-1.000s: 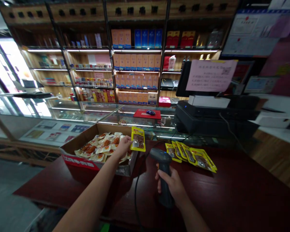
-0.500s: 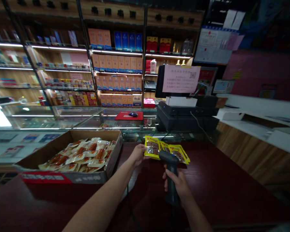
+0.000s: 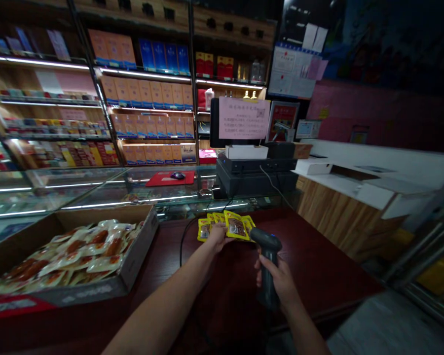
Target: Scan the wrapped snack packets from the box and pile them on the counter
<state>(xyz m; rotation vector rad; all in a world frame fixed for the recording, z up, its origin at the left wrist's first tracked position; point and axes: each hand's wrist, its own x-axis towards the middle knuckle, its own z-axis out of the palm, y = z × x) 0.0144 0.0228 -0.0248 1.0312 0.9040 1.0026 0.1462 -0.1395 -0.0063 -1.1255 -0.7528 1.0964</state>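
Observation:
My right hand (image 3: 277,276) is wrapped round the grip of a dark barcode scanner (image 3: 268,240), whose head points left toward yellow snack packets. My left hand (image 3: 217,236) pinches the edge of one yellow snack packet (image 3: 236,225) with a clear window over brown contents. Several more yellow packets (image 3: 204,229) lie on the dark red table (image 3: 311,256), behind and to both sides of that hand. The held packet is tilted up, and the scanner's head is close to its right side.
At the left, a cardboard box (image 3: 142,251) holds several sealed snack packs (image 3: 107,241). Behind the table are a glass counter (image 3: 92,195), a red mat with a mouse (image 3: 177,175), and a monitor with a pink notice (image 3: 244,119) above a black cash drawer (image 3: 257,178). A black cable (image 3: 181,246) curves across the table.
The view has turned right, so the box and shelves sit further left. Yellow packets now show left of my left hand too. My right hand still grips the scanner.

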